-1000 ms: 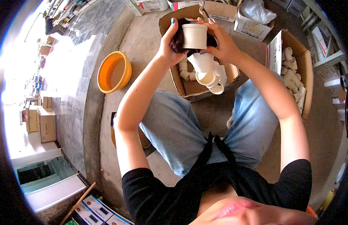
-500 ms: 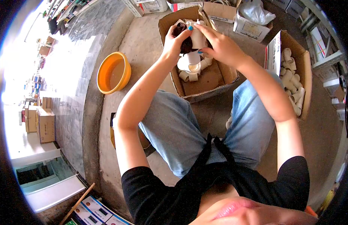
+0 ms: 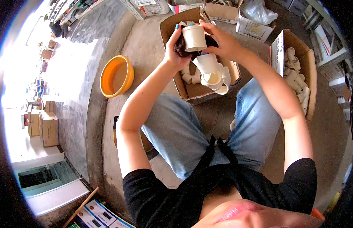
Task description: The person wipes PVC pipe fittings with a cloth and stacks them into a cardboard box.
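Observation:
My left hand (image 3: 174, 51) closes round a dark brown cloth (image 3: 180, 45) and the left side of a white plastic pipe fitting (image 3: 194, 39). From the other side my right hand (image 3: 224, 43) grips the same fitting, fingers at its top and thumb near its lower end. More dark cloth shows between the fitting and my right palm. Just below hangs or rests a second white fitting (image 3: 206, 63); whether it is joined to the first I cannot tell. Further white fittings (image 3: 212, 78) sit under it, over the open cardboard box (image 3: 191, 93).
More pale fittings (image 3: 294, 78) fill a cardboard box (image 3: 310, 72) on the right. An orange basin (image 3: 127, 81) stands on the concrete floor at left. A white box with a plastic bag (image 3: 258, 13) is at the back right. Cartons (image 3: 49, 127) stand farther left.
The fitting between my hands has come up closer and now stands out clearly, with the cloth on both sides of it. The fittings below appear lower and farther right.

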`<state>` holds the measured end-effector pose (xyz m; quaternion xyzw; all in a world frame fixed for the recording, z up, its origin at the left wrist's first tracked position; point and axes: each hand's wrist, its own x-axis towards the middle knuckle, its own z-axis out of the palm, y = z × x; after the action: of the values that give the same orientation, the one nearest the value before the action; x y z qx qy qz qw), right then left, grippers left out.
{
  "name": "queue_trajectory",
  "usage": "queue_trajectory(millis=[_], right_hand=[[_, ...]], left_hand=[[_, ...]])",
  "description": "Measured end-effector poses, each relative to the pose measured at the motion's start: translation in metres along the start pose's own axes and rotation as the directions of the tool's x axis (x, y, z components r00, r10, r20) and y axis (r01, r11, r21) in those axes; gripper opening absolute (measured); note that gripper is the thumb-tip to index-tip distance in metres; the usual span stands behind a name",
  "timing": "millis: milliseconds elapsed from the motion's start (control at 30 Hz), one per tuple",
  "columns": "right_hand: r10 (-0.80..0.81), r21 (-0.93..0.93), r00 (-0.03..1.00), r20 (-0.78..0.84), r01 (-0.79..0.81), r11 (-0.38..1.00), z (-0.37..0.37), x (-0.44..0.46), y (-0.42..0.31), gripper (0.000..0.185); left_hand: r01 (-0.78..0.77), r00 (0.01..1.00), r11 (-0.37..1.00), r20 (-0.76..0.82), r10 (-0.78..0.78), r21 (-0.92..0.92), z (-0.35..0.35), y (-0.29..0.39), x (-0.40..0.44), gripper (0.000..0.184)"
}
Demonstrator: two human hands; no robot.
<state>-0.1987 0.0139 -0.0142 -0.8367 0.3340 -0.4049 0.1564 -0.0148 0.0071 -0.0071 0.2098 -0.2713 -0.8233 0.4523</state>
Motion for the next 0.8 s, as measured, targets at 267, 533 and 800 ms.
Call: queue_trajectory(millis=[267,533,800], right_hand=[[-0.02,-0.183,0.999,0.03,0.026,0.983,-0.007,-0.003,-0.032,0.073],[-0.123,-0.134,0.992,0.043,0.127,0.983,-0.007,0.005,-0.011,0.06],[0.048,0.026,0.999,-0.007,-0.048,0.999,-0.006,-0.007,-0.01,0.067]], left_hand=[[-0.044,0.978,0.964,-0.187,0.096,0.264,-0.023,-0.011,0.018,0.035],[-0.092,0.974,0.982,-0.188,0.123,0.165,-0.017,-0.002,0.015,0.038],[0.018,0.999,1.0,0.042,-0.019,0.015,0.003,0.009,-0.004,0.05]])
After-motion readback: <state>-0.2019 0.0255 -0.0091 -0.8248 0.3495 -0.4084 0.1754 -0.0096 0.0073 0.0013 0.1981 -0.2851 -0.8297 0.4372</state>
